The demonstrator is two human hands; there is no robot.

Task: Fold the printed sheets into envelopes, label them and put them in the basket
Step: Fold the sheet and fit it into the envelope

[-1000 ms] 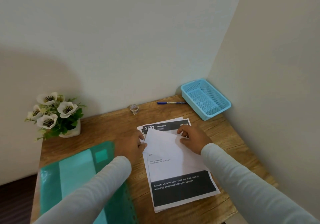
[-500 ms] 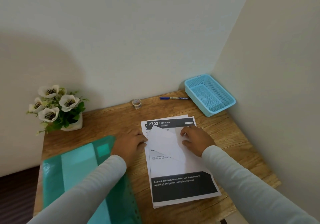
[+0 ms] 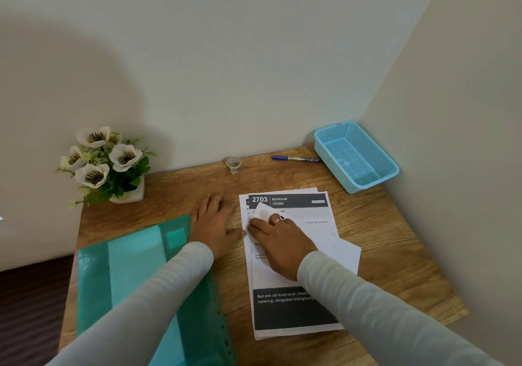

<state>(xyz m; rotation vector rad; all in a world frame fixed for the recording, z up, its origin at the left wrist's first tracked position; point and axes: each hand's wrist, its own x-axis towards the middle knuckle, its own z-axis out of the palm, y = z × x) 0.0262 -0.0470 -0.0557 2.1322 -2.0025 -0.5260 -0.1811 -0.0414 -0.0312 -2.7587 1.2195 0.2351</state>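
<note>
Head view: the right hand [image 3: 282, 241] lies flat on a folded sheet [image 3: 343, 252], fingers straight and pressing its white side down, with a ring [image 3: 279, 218] on one finger. That sheet lies aslant on top of the stack [image 3: 293, 309] of printed sheets, one corner sticking out past the stack's right edge. The stack sits on the desk [image 3: 395, 252] right of the middle, running from mid-desk towards the near edge; its top page reads "2703 BEDROOM".

The left hand [image 3: 213, 224] rests palm down on the bare wood just left of the stack, fingers spread and relaxed, holding nothing; its thumb reaches the stack's left edge.

The basket [image 3: 330, 162] stands in the far right corner, with nothing seen in it. A pen [image 3: 295, 158] lies along the far edge just left of it, and a tape roll [image 3: 233, 164] stands farther left on that edge. Flowers [image 3: 107, 162] in a pot fill the far left corner. A green folder [image 3: 135, 266] covers the near left part, partly under the left sleeve.
</note>
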